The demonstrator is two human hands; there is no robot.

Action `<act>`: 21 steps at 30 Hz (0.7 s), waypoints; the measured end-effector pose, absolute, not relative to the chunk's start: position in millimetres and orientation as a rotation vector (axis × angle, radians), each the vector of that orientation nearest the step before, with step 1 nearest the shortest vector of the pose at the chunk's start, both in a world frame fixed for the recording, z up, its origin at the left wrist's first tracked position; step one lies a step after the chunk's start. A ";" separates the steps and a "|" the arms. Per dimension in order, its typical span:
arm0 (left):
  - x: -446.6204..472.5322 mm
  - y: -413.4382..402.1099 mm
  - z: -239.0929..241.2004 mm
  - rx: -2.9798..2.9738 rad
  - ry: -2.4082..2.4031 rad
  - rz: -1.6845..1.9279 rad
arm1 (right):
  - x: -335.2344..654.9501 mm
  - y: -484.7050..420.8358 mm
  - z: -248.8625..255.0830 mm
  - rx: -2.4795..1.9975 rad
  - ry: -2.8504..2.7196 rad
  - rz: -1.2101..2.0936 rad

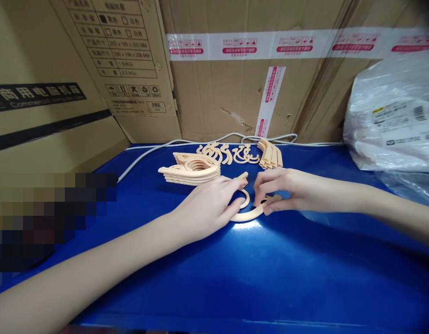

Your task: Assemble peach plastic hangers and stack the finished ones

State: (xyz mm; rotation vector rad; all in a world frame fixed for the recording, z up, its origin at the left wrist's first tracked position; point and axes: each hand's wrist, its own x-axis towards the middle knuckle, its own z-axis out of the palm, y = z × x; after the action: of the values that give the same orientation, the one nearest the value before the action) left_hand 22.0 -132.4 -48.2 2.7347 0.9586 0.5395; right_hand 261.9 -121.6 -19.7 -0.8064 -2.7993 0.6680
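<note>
A peach-coloured curved plastic piece [247,214] lies on the blue table [235,278] in the middle. My left hand [207,206] rests on its left side, fingers closed around a ring-shaped part. My right hand [282,190] pinches the right end of the same piece, fingers pressed together. Just behind my left hand is a stack of assembled peach pieces [191,169]. Farther back lie several small hook parts [228,153] and a bundle of curved strips [270,155].
Cardboard boxes [235,79] form a wall right behind the parts. A white cable [155,150] runs along the table's back edge. A crinkled plastic bag [395,116] sits at the right. A blurred patch covers the left.
</note>
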 end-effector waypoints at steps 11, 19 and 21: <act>17.1 -126.3 -51.4 2.855 0.846 0.507 | 264.1 -117.3 -18.7 -0.852 -2.802 0.549; 15.3 -123.5 -52.9 2.910 0.819 0.469 | 264.7 -117.3 -20.3 -0.865 -2.797 0.547; 15.5 -124.1 -52.5 2.913 0.827 0.462 | 265.2 -116.7 -20.9 -0.858 -2.799 0.566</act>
State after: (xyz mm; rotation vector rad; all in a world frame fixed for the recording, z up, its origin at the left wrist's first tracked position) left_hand 15.5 -124.1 -52.5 2.9133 0.8265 0.4616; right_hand 265.2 -116.7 -20.9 -0.8580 -2.7985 0.5658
